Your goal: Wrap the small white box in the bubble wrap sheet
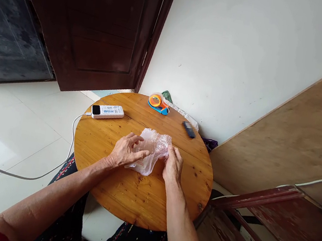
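Head view, looking down on a round wooden table (138,200). Far left: a white cable (72,132) runs up off the floor into a white power bank (107,111), which lies flat near the table's back edge.

Left hand (124,153): palm down, fingers spread and laid flat on the left part of the bubble wrap (153,147). It presses on the wrap and is not closed round it.

The wrap lies near the table's middle, crumpled and folded over itself. Something pale shows through it; cannot tell what. Behind it, by the wall, stands an orange-and-blue tape dispenser (157,102), well apart from both hands.

Right hand (173,165): fingertips pinched on the wrap's right edge, a narrow grip holding the film. Further right lies a small dark object (188,129), blurred.

Judgement: the wrap is gathered into a loose bundle but its edges hang open. No tape shows on it, so the closing up looks not yet done.
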A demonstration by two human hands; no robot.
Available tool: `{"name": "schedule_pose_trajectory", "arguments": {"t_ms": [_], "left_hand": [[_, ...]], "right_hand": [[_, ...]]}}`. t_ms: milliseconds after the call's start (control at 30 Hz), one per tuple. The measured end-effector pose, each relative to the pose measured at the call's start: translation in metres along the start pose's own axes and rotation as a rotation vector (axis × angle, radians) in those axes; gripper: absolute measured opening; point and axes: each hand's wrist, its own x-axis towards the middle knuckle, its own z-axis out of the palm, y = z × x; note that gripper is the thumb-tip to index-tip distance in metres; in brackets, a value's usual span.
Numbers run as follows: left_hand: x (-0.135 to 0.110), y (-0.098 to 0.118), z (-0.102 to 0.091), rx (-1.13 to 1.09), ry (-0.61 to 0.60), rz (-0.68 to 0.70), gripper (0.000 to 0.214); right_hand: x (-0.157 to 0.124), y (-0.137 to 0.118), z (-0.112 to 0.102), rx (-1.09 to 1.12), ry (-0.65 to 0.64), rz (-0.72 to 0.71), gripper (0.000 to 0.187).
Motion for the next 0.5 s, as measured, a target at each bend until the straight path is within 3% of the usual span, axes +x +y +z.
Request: {"name": "schedule_pose_trajectory", "arguments": {"t_ms": [67, 167, 300, 400, 500], "left_hand": [[0.001, -0.004, 0.002, -0.028, 0.011, -0.07, 0.042], [0.007, -0.012, 0.003, -0.258, 0.094, -0.232, 0.03], [0.015, -0.019, 0.001, -0.564, 0.183, -0.393, 0.032], [0.019, -0.021, 0.001, -0.573, 0.179, -0.457, 0.034], [0.021, -0.022, 0.001, -0.446, 0.16, -0.442, 0.025]], "right_hand": [[0.001, 0.001, -0.001, -0.028, 0.009, -0.061, 0.038], [0.005, 0.002, -0.005, -0.073, 0.058, -0.137, 0.038], [0.016, 0.003, -0.015, -0.195, 0.131, -0.159, 0.036], [0.023, 0.005, -0.023, -0.313, 0.143, -0.158, 0.031], [0.027, 0.006, -0.028, -0.38, 0.138, -0.17, 0.026]]}}
